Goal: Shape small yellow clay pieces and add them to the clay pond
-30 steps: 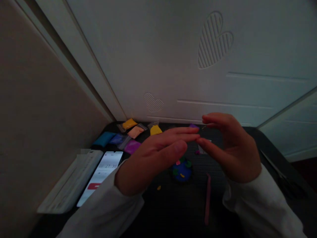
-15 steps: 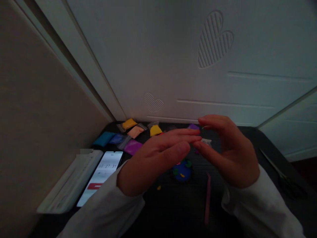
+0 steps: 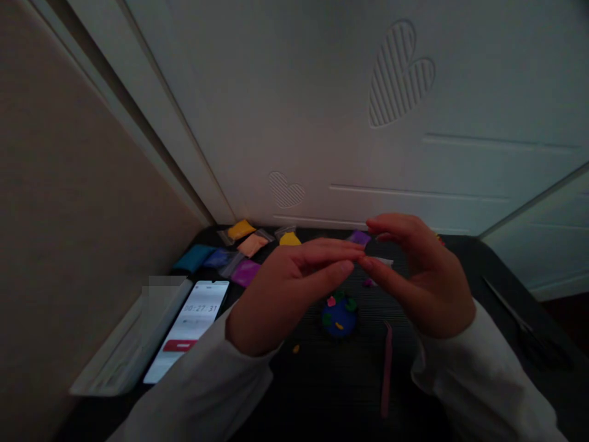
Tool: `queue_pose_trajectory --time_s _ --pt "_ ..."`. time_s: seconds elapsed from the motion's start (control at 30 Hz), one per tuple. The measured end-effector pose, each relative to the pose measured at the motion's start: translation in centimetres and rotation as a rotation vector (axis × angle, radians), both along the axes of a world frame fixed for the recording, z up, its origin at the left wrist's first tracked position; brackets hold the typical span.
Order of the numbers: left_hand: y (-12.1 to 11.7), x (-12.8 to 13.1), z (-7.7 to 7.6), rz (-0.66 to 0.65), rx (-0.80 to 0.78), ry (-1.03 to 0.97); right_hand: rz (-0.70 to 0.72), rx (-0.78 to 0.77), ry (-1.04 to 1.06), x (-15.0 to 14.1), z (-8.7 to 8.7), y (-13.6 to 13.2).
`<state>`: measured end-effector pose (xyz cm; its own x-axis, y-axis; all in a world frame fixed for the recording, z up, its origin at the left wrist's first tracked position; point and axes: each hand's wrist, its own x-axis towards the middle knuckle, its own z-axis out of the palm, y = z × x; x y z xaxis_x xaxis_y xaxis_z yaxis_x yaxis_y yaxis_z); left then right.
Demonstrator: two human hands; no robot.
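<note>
Apparently fingertip work: left hand (image 3: 289, 288) flat, right hand (image 3: 426, 276) curved, just touching, any hold unclear, blue disc (image 3: 338, 314) beneath; next needs steadiness.

Left hand (image 3: 286, 294) and right hand (image 3: 426, 279) hover near a blue disc (image 3: 339, 317).

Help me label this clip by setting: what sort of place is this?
Probably a craft corner at home: small bags of coloured material, pink tweezers and a heart-patterned white panel.

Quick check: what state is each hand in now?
Left hand: fingers extended; whether it holds anything cannot be told.
Right hand: open, curved; nothing visibly held.
</note>
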<state>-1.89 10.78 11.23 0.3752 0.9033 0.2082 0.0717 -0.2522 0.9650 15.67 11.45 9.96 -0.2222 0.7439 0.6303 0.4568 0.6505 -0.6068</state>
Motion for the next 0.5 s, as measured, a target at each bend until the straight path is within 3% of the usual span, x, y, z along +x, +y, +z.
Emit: queue_pose_trajectory --time_s 0.23,0.4,0.5 --pt "0.3 0.4 -0.6 0.017 -0.111 -0.119 0.019 -0.021 -0.012 -0.2 -0.1 -0.1" --pt "0.7 0.6 -1.2 -0.005 -0.336 -0.306 0.028 -0.012 0.016 -0.1 0.0 -0.2" --pt "0.8 0.7 -1.3 -0.054 -0.476 -0.445 0.0 0.085 -0.054 -0.1 0.3 -0.6"
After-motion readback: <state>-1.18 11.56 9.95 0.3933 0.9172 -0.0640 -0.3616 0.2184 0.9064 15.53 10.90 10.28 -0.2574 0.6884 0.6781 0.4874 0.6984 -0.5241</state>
